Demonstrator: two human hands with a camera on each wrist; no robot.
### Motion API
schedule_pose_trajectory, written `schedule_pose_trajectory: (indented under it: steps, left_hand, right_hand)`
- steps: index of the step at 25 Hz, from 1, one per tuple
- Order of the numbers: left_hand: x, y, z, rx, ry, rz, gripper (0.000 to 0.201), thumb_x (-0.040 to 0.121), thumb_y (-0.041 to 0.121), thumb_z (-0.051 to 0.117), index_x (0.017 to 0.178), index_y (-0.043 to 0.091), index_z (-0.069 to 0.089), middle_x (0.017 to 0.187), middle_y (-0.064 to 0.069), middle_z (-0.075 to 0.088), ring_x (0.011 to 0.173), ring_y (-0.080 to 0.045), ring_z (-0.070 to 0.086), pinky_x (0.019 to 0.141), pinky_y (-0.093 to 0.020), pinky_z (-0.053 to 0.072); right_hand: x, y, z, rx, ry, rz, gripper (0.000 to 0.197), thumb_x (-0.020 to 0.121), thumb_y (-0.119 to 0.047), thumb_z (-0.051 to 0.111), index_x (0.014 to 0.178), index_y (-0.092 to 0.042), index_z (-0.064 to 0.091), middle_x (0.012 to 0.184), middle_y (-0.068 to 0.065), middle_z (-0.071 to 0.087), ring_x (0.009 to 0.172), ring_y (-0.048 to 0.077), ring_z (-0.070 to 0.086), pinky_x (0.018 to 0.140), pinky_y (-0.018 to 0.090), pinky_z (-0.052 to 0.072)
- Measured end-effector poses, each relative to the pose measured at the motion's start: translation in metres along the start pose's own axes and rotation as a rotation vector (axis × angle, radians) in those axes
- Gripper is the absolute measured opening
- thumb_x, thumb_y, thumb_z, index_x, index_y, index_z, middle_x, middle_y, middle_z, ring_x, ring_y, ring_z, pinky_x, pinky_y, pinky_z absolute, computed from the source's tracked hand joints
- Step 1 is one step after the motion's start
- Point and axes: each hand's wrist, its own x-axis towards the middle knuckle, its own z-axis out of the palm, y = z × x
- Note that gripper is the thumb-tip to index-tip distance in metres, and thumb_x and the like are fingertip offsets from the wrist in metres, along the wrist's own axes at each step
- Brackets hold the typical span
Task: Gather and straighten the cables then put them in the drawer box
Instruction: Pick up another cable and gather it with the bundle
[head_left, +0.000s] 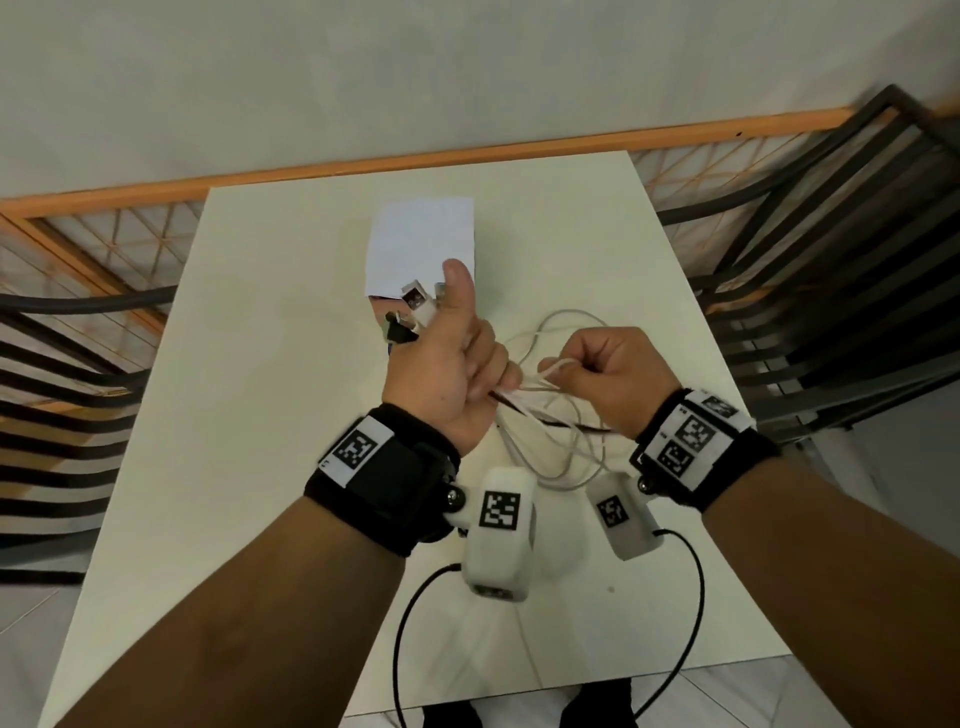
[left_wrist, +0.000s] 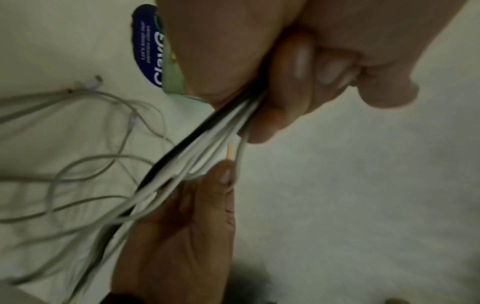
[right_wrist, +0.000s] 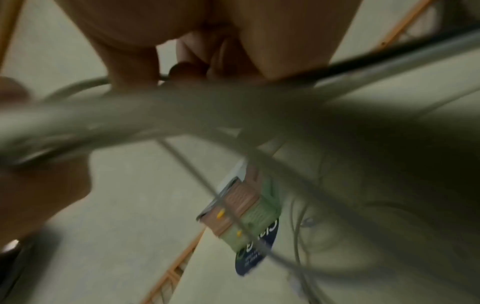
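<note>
My left hand grips a bundle of cables above the white table, thumb up; white and black plug ends stick out past its fingers. The bundle holds several white cables and one black cable. Just to the right, my right hand pinches the white strands close to the left fist. Loose loops hang from both hands down onto the table. The small drawer box stands behind the left hand, its white top towards me; the right wrist view shows its brown and green drawer fronts.
The white table stands against a pale wall with an orange rail. Black slatted chairs flank it left and right. Black wrist-camera leads hang over the near table edge.
</note>
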Motion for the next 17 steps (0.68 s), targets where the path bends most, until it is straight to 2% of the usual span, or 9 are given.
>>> schedule_pose_trajectory:
  steps: [1,3,5,7,9,10,13,15,17]
  left_hand:
    - [-0.002,0.001,0.000,0.067,-0.057,0.025,0.067,0.077,0.053,0.077,0.058,0.002,0.038,0.044,0.002,0.027,0.036,-0.013,0.022,0.045,-0.026,0.031]
    - [0.000,-0.004,-0.005,0.390,-0.116,0.144,0.060,0.064,0.039,0.086,0.078,-0.009,0.054,0.052,0.001,0.047,0.041,-0.015,0.038,0.051,-0.027,0.034]
    - [-0.001,-0.010,0.001,0.836,-0.176,0.198,0.029,0.068,0.036,0.088,0.066,0.017,0.066,0.061,0.008,0.060,0.054,-0.012,0.053,0.060,-0.026,0.042]
    - [-0.001,-0.018,0.011,1.002,-0.147,0.187,0.030,0.077,0.036,0.083,0.060,0.022,0.063,0.066,0.010,0.066,0.063,-0.010,0.059,0.069,-0.025,0.047]
    - [0.006,-0.023,0.019,0.775,0.023,0.190,0.011,0.080,0.033,0.081,0.081,0.031,0.070,0.088,0.015,0.072,0.081,-0.007,0.066,0.091,-0.030,0.051]
    - [0.009,-0.021,0.024,0.594,0.097,0.164,0.015,0.082,0.031,0.079,0.095,0.032,0.071,0.092,0.015,0.071,0.079,-0.010,0.064,0.091,-0.031,0.051]
    - [0.015,-0.017,0.034,0.316,0.128,0.049,0.023,0.091,0.028,0.071,0.113,0.026,0.070,0.064,0.009,0.060,0.044,-0.013,0.031,0.049,-0.024,0.035]
    - [0.018,-0.015,0.041,0.306,0.116,0.026,0.014,0.092,0.024,0.069,0.105,0.024,0.074,0.054,0.006,0.051,0.041,-0.013,0.023,0.047,-0.025,0.025]
    - [0.026,-0.012,0.041,0.246,0.204,0.027,0.007,0.090,0.025,0.072,0.092,0.022,0.078,0.064,0.000,0.051,0.042,-0.014,0.026,0.047,-0.026,0.027]
  right_hand:
    - [0.007,0.001,-0.008,0.102,0.004,0.027,0.028,0.073,0.005,0.076,0.059,-0.004,0.053,0.054,0.011,0.055,0.059,0.007,0.062,0.062,0.021,0.051]
    - [0.021,-0.002,-0.026,0.218,0.038,0.053,0.029,0.065,0.010,0.070,0.056,-0.007,0.049,0.048,-0.003,0.049,0.048,0.003,0.053,0.058,0.016,0.047]
    - [0.033,-0.013,-0.039,0.208,0.061,0.026,0.021,0.061,0.006,0.064,0.056,-0.007,0.049,0.043,-0.008,0.044,0.043,0.006,0.041,0.051,0.018,0.038]
    - [0.041,-0.029,-0.042,0.248,0.049,0.000,0.010,0.059,0.000,0.060,0.059,-0.007,0.053,0.041,-0.005,0.042,0.043,0.013,0.036,0.046,0.022,0.034]
    - [0.045,-0.041,-0.040,0.301,-0.010,-0.002,0.004,0.067,-0.004,0.060,0.064,-0.006,0.059,0.041,0.000,0.042,0.042,0.017,0.033,0.045,0.023,0.031]
    - [0.044,-0.045,-0.037,0.295,-0.050,-0.008,0.007,0.074,-0.008,0.062,0.068,-0.007,0.062,0.043,0.002,0.042,0.042,0.017,0.034,0.045,0.023,0.031]
    - [0.037,-0.041,-0.024,0.231,-0.180,-0.060,0.017,0.091,-0.015,0.056,0.080,-0.009,0.068,0.050,0.005,0.040,0.045,0.019,0.034,0.046,0.029,0.028]
    - [0.034,-0.039,-0.019,0.174,-0.217,-0.088,0.018,0.091,-0.019,0.054,0.089,-0.018,0.071,0.054,0.007,0.037,0.051,0.024,0.031,0.048,0.034,0.026]
    - [0.034,-0.037,-0.022,0.077,-0.234,-0.091,0.017,0.090,-0.028,0.055,0.082,-0.027,0.071,0.056,0.009,0.037,0.054,0.027,0.031,0.052,0.036,0.029]
